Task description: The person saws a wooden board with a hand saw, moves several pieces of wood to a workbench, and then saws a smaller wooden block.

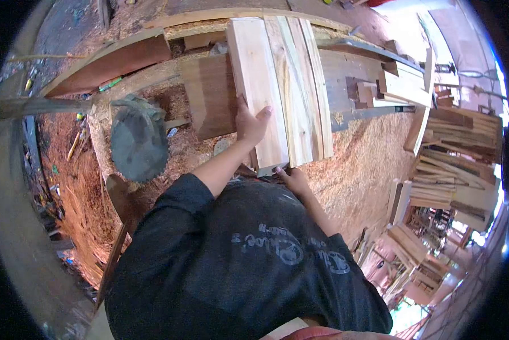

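Note:
Several pale boards lie side by side on the workbench, nearly upright in the view. My left hand [253,122] grips the leftmost thick board [257,73], its thumb on the top face and its fingers over the left side. At the near end of the boards, my right hand [293,180] has its thumb against the end of that same board; its other fingers are partly hidden underneath. The streaked boards [297,90] rest against the thick board's right side. A brown flat panel [209,93] lies left of them.
A round toothed saw blade [139,139] stands at the left, near a curved brown board [113,61]. Short offcuts [402,88] sit on the bench at the right. Stacked lumber [461,170] lies farther right, and sawdust [351,164] covers the floor.

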`<act>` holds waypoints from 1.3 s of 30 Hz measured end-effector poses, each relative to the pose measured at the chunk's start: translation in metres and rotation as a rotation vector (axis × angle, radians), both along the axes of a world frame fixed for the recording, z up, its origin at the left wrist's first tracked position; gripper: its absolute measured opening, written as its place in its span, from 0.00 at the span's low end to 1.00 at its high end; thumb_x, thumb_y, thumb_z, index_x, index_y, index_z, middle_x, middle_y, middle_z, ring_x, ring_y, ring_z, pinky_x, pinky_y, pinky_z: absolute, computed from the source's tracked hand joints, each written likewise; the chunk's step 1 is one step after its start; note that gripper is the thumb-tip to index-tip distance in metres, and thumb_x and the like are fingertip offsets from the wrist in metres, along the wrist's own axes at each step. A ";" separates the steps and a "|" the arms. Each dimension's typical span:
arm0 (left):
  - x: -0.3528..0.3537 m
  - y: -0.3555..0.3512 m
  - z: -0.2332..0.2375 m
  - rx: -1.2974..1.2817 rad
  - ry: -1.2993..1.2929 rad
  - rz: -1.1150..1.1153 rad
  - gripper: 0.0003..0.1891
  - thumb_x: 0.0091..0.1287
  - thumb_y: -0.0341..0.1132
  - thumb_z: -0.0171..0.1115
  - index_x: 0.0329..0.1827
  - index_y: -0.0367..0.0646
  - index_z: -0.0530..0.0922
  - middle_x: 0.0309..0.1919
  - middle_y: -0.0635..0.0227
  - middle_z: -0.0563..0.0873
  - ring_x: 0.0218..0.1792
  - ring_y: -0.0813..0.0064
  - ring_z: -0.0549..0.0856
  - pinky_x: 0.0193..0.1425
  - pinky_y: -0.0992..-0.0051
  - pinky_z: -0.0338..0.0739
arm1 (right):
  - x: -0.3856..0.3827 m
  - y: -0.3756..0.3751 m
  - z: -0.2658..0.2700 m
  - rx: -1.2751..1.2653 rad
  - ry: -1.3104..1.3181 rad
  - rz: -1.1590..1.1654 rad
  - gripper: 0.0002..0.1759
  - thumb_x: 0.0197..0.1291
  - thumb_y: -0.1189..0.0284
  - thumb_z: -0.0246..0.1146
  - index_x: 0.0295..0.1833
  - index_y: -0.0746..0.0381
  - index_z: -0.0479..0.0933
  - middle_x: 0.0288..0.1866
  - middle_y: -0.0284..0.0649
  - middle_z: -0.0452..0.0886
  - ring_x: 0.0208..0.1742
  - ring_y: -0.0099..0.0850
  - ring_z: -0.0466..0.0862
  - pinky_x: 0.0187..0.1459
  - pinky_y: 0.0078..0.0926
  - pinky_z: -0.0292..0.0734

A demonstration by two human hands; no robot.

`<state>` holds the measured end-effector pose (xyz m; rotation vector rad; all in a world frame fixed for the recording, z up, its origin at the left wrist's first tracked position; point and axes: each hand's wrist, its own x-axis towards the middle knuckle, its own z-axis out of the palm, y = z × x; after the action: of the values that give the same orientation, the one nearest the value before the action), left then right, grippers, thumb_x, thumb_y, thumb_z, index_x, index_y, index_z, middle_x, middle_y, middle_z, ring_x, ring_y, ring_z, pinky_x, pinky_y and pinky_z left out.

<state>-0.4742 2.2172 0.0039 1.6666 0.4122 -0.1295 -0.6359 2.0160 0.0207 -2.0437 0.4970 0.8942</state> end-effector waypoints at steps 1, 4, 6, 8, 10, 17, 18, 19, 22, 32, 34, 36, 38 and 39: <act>0.001 0.001 -0.008 0.054 0.036 0.005 0.50 0.65 0.45 0.77 0.82 0.28 0.58 0.66 0.37 0.82 0.64 0.46 0.85 0.71 0.59 0.77 | 0.000 -0.003 -0.005 -0.005 0.051 0.020 0.32 0.74 0.50 0.67 0.60 0.73 0.83 0.47 0.50 0.92 0.47 0.37 0.92 0.50 0.37 0.86; 0.005 0.005 -0.020 -0.265 0.107 0.053 0.48 0.64 0.43 0.78 0.81 0.30 0.60 0.62 0.44 0.86 0.60 0.52 0.88 0.67 0.63 0.80 | -0.017 -0.006 0.007 -0.147 -0.075 0.089 0.35 0.72 0.49 0.69 0.64 0.73 0.81 0.49 0.54 0.92 0.49 0.42 0.93 0.53 0.39 0.86; 0.005 0.003 -0.020 -0.400 0.164 0.045 0.40 0.64 0.40 0.77 0.76 0.33 0.67 0.58 0.52 0.88 0.55 0.61 0.89 0.62 0.66 0.82 | -0.030 -0.016 0.013 -0.190 -0.010 0.117 0.36 0.70 0.49 0.70 0.65 0.73 0.81 0.50 0.56 0.91 0.51 0.44 0.92 0.54 0.39 0.86; 0.004 0.001 -0.017 -0.428 0.161 0.033 0.29 0.67 0.40 0.73 0.67 0.34 0.77 0.54 0.57 0.89 0.52 0.65 0.90 0.60 0.67 0.83 | -0.047 -0.027 0.019 -0.195 0.052 0.072 0.37 0.69 0.48 0.70 0.66 0.72 0.80 0.51 0.58 0.91 0.51 0.45 0.92 0.54 0.40 0.86; 0.008 0.003 -0.032 -0.353 0.211 -0.024 0.30 0.66 0.41 0.75 0.67 0.32 0.78 0.54 0.55 0.90 0.52 0.65 0.90 0.59 0.67 0.83 | -0.064 -0.034 0.032 -0.158 0.111 -0.029 0.36 0.69 0.48 0.70 0.66 0.70 0.81 0.50 0.58 0.91 0.52 0.46 0.92 0.55 0.40 0.85; 0.004 0.014 -0.015 -0.284 0.185 -0.114 0.36 0.66 0.47 0.77 0.68 0.27 0.78 0.57 0.51 0.89 0.55 0.61 0.89 0.63 0.65 0.81 | -0.123 -0.067 -0.022 -0.229 0.231 0.063 0.34 0.67 0.49 0.70 0.64 0.67 0.83 0.48 0.54 0.92 0.51 0.46 0.92 0.54 0.40 0.86; 0.002 0.017 -0.005 -0.300 0.199 -0.155 0.36 0.67 0.47 0.77 0.68 0.27 0.78 0.58 0.51 0.89 0.56 0.61 0.89 0.63 0.65 0.81 | -0.124 -0.071 -0.025 -0.253 0.233 0.079 0.34 0.66 0.48 0.70 0.64 0.66 0.84 0.49 0.54 0.92 0.52 0.48 0.92 0.56 0.41 0.85; 0.001 0.016 -0.013 -0.270 0.118 -0.145 0.37 0.68 0.47 0.75 0.70 0.26 0.75 0.61 0.48 0.87 0.59 0.58 0.88 0.66 0.64 0.79 | -0.119 -0.073 -0.018 -0.238 0.206 0.081 0.35 0.65 0.47 0.70 0.63 0.66 0.84 0.53 0.54 0.91 0.56 0.51 0.90 0.59 0.43 0.84; -0.007 0.002 -0.010 0.304 -0.217 -0.154 0.38 0.71 0.45 0.70 0.78 0.31 0.68 0.74 0.40 0.74 0.74 0.51 0.75 0.78 0.51 0.67 | -0.108 -0.074 0.015 -0.207 -0.013 -0.058 0.33 0.66 0.49 0.69 0.63 0.66 0.84 0.54 0.54 0.91 0.55 0.51 0.91 0.59 0.43 0.84; -0.044 -0.031 -0.031 1.089 -0.525 -0.736 0.29 0.76 0.39 0.58 0.78 0.34 0.70 0.80 0.48 0.69 0.80 0.49 0.67 0.85 0.54 0.58 | -0.299 -0.156 -0.069 -0.266 -0.146 -0.424 0.27 0.62 0.51 0.66 0.55 0.62 0.88 0.52 0.54 0.90 0.54 0.55 0.88 0.58 0.49 0.82; -0.039 -0.033 -0.047 1.265 -0.457 -0.748 0.29 0.76 0.37 0.55 0.78 0.31 0.70 0.78 0.43 0.71 0.77 0.45 0.71 0.81 0.55 0.65 | -0.375 -0.172 -0.052 -0.354 -0.045 -0.501 0.23 0.62 0.55 0.65 0.50 0.62 0.89 0.49 0.54 0.90 0.51 0.54 0.90 0.55 0.50 0.83; -0.044 -0.045 -0.051 1.415 -0.484 -0.674 0.28 0.77 0.35 0.53 0.77 0.29 0.70 0.75 0.38 0.73 0.74 0.42 0.75 0.78 0.56 0.72 | -0.442 -0.184 -0.077 -0.381 0.120 -0.447 0.20 0.62 0.59 0.64 0.50 0.61 0.89 0.50 0.54 0.90 0.48 0.54 0.90 0.51 0.51 0.85; -0.088 -0.096 -0.006 1.077 -0.786 -0.623 0.18 0.71 0.29 0.55 0.61 0.33 0.82 0.62 0.45 0.84 0.60 0.45 0.84 0.67 0.53 0.78 | -0.532 -0.191 -0.160 -0.362 0.087 -0.704 0.18 0.61 0.60 0.63 0.41 0.63 0.90 0.44 0.55 0.91 0.44 0.52 0.91 0.47 0.50 0.85; -0.088 -0.117 -0.013 0.956 -0.852 -0.722 0.15 0.70 0.28 0.55 0.55 0.34 0.83 0.57 0.47 0.86 0.56 0.45 0.85 0.63 0.54 0.79 | -0.563 -0.188 -0.161 -0.391 0.115 -0.599 0.19 0.62 0.59 0.62 0.39 0.63 0.90 0.41 0.55 0.90 0.42 0.50 0.91 0.45 0.50 0.86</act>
<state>-0.5621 2.1004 -0.0086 2.5252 -0.9305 0.2975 -1.1985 1.8284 -0.1402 -1.9976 1.3489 0.5751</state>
